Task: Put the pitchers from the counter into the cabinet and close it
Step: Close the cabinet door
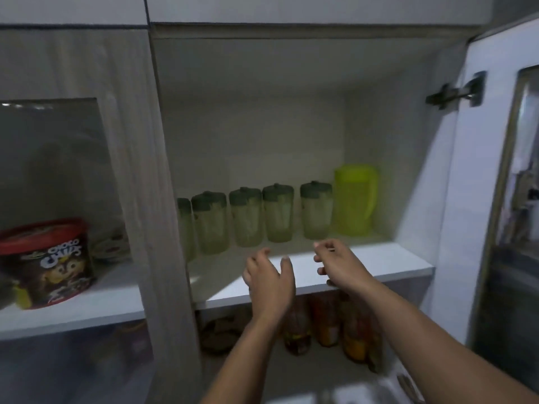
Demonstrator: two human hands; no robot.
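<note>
From the head view, both hands hover empty at the near edge of the cabinet shelf (379, 259) — the left hand (269, 277) and right hand (338, 262) with fingers loosely spread, holding nothing. Five clear pitchers with dark lids (277, 212) line the far side, a yellow-green pitcher (354, 199) at the right end, probably pushed back to leave room. The door (481, 170) stands open at right.

The shelf (379, 263) front lies bare; pitchers (277, 214) line its back, apparently leaving no gap between them.
</note>
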